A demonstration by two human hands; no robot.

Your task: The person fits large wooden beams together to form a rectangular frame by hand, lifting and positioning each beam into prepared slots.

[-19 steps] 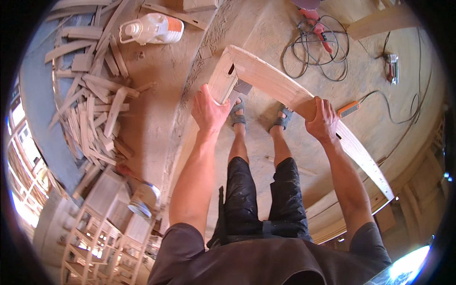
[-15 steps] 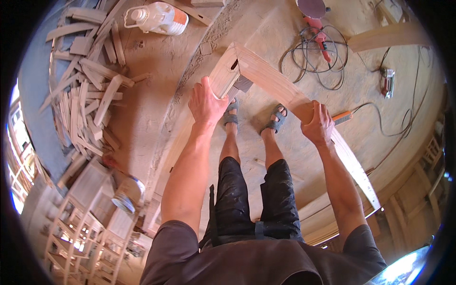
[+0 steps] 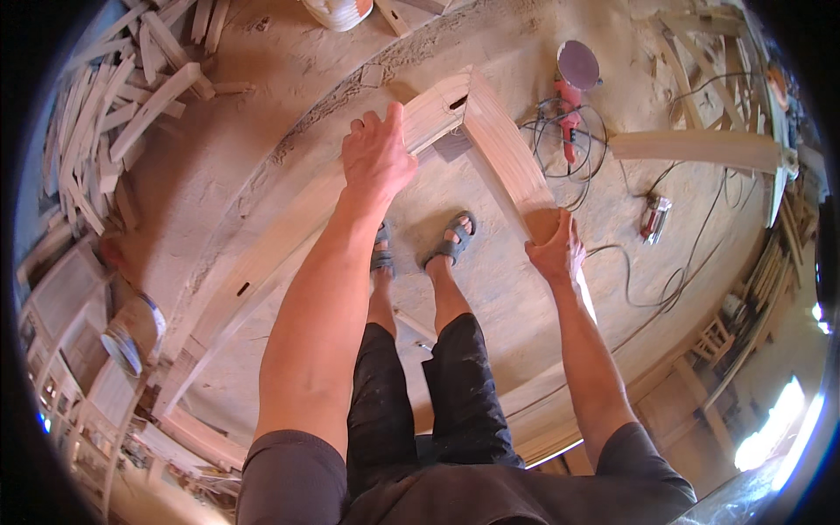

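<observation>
A large wooden frame (image 3: 506, 149) of pale planed boards meets in a corner ahead of me. Its left board (image 3: 278, 238) runs down toward the lower left and has dark slots cut through it, one close to the corner. My left hand (image 3: 378, 157) grips that board a little below the corner, fingers curled over its outer edge. Around the right-hand board, my right hand (image 3: 558, 249) is closed, thumb toward the inside. The part of the board under and behind each palm is hidden. My feet in sandals stand on the floor inside the frame.
Beyond the right board lies a red disc sander (image 3: 569, 103) with a coiled cable. A silver power tool (image 3: 654, 219) and a wide board (image 3: 691, 147) are farther right. Left are a scrap wood pile (image 3: 122, 114) and a bucket (image 3: 131, 337); a white jug (image 3: 339, 12) stands at the top.
My view has swung round, and my feet appear farther left. The frame's corner has shifted rightward in view, with both hands still on the boards. More of the slotted left board shows.
</observation>
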